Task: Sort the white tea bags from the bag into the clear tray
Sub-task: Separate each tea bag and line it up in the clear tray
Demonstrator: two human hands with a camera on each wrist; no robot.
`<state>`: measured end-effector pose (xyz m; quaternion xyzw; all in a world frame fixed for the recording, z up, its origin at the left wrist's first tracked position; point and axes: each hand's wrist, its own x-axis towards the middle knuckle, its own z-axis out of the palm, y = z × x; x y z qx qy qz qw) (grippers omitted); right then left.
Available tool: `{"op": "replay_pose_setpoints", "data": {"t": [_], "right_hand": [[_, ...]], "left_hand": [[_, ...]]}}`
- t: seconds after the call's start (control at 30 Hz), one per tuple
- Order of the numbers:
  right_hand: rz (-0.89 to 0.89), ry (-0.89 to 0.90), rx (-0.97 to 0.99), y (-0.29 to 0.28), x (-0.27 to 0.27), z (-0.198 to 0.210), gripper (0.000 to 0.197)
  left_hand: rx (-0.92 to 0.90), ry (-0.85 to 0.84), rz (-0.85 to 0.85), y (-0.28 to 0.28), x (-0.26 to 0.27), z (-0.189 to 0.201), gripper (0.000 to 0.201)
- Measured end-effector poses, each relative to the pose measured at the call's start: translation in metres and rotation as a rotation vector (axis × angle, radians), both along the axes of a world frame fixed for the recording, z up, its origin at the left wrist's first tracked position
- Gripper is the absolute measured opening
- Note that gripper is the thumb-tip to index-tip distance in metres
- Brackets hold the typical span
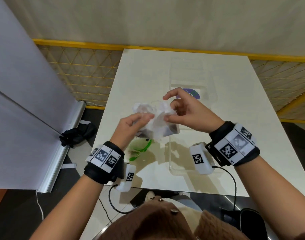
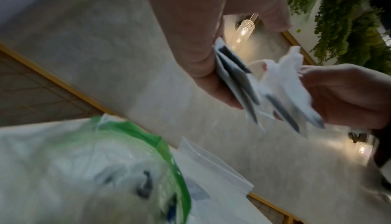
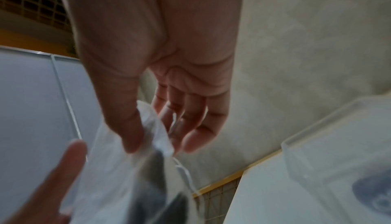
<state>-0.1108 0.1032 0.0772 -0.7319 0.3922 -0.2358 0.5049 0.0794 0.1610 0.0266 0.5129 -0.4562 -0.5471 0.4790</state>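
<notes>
Hands, left (image 1: 131,124) and right (image 1: 184,111), pinch a tea-bag cluster (image 1: 158,122) at frame centre; separating step; next, lowering one into the clear tray (image 1: 172,168).

You've got two hands (image 1: 131,125) (image 1: 184,111), one clear tray (image 1: 172,168), one green-rimmed bag (image 1: 139,149), one surface (image 1: 234,118); tea bags (image 1: 158,125) clumped, count unclear.

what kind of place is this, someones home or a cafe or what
Probably a cafe or restaurant corner, not a home: a small white table against a yellow mesh railing, hanging glass lamps and greenery overhead.
</notes>
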Motion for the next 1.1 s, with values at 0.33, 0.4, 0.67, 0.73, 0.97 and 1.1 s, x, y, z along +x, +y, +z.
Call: {"op": "replay_pose_setpoints", "data": {"t": [0.33,0.4,0.67,0.73,0.97,1.1], "right_hand": [[0.074,0.053,0.041,0.002,0.003,-0.014,0.04],[0.061,-0.032,0.066,0.003,-0.001,-0.017,0.035],[0.108,0.023,0.004,0.01,0.003,-0.035,0.029],[0.026,-0.016,-0.07,0.01,0.003,-0.039,0.031],[0.119,0.095,-0.198,0.015,0.004,-0.051,0.025],[0.118,0.092,-0.175,0.016,-0.001,-0.05,0.024]], "left_hand": [[-0.094,-0.239,-0.121,-0.016,0.0,0.019,0.013],[-0.074,-0.211,-0.109,-0.016,0.0,0.017,0.017],[-0.226,-0.39,-0.077,-0.02,-0.001,0.024,0.014],[-0.258,-0.412,-0.057,-0.02,0.0,0.026,0.02],[-0.33,-0.437,0.041,-0.023,0.0,0.021,0.022],[-0.332,-0.42,0.043,-0.022,0.001,0.019,0.012]]}}
